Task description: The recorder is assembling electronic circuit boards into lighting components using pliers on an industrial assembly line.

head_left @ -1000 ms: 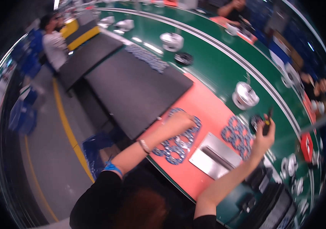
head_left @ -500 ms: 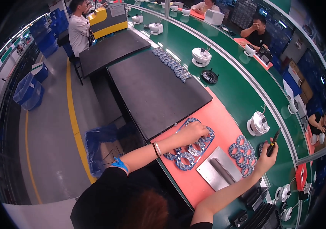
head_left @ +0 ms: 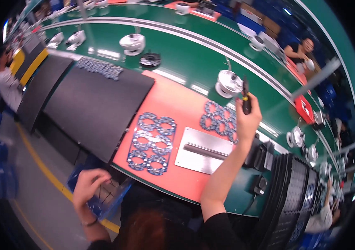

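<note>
My right hand [head_left: 250,118] is raised above the right part of the bench, closed round a pair of pliers [head_left: 246,100] with dark, yellow-marked handles and the jaws pointing up. Off the bench's near edge, my left hand [head_left: 89,186] hangs over a blue bin [head_left: 121,196]. Its fingers are bent with the thumb apart, and nothing shows in them. A panel of joined ring-shaped circuit boards [head_left: 161,145] lies flat on the pink mat [head_left: 181,183]. Right of it sits a silver metal plate [head_left: 192,162] with a raised bar, partly behind my right forearm. More ring-shaped boards [head_left: 213,123] lie beyond the plate.
Black boards [head_left: 98,108] cover the left of the bench, with a row of circuit boards [head_left: 98,68] along their far edge. White round units [head_left: 228,83] and a black ring part [head_left: 150,60] stand on the green belt. Black trays [head_left: 283,196] stack at right; co-workers [head_left: 300,52] sit beyond.
My left hand has left the panel of circuit boards and moved toward me, over the bin. The right hand still holds the pliers upright. My view has turned to the right.
</note>
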